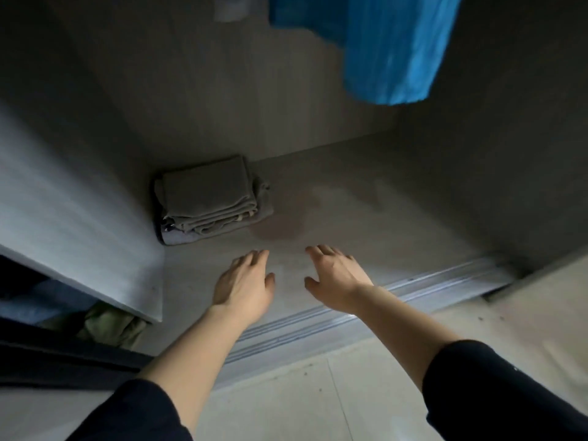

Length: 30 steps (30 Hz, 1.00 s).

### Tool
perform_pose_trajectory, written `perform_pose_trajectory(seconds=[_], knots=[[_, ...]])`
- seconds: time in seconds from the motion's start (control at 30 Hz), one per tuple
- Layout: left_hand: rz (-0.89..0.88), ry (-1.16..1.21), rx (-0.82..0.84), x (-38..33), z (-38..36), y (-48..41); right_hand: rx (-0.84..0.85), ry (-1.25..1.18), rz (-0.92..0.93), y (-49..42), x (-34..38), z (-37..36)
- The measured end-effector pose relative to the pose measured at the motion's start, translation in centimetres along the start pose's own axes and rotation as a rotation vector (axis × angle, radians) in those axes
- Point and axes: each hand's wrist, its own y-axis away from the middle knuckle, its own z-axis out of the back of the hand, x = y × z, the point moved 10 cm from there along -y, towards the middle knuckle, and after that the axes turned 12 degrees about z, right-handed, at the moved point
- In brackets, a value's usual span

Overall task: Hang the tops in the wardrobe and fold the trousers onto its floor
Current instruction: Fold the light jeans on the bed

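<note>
A stack of folded grey trousers (210, 202) lies in the back left corner of the wardrobe floor (366, 218). Above, a bright blue top (391, 49) hangs at the upper right, and a pale garment (232, 7) shows at the top edge. My left hand (245, 284) and my right hand (334, 278) hover side by side over the floor, just in front of the stack. Both hands have relaxed, spread fingers and hold nothing.
A metal sliding-door track (350, 316) runs along the wardrobe's front edge. A grey side panel (73, 218) stands at the left, with a green cloth (111, 326) and dark items behind it. Pale floor tiles (302, 393) lie in front.
</note>
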Motion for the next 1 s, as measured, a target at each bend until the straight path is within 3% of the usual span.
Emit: perform_pose_trajectory(seconds=[0.57, 0.77, 1.0], knots=[[-0.489, -0.081, 0.321, -30.7, 31.8, 31.7, -0.062, -0.047, -0.616, 42.1, 7.8, 37.7], [-0.697, -0.113, 0.381, -43.4, 36.0, 41.5, -0.145, -0.045, -0.849, 56.6, 6.2, 45.8], [-0.914, -0.195, 0.390, -61.4, 36.3, 53.1, -0.187, -0.022, -1.020, 72.9, -1.6, 53.4]])
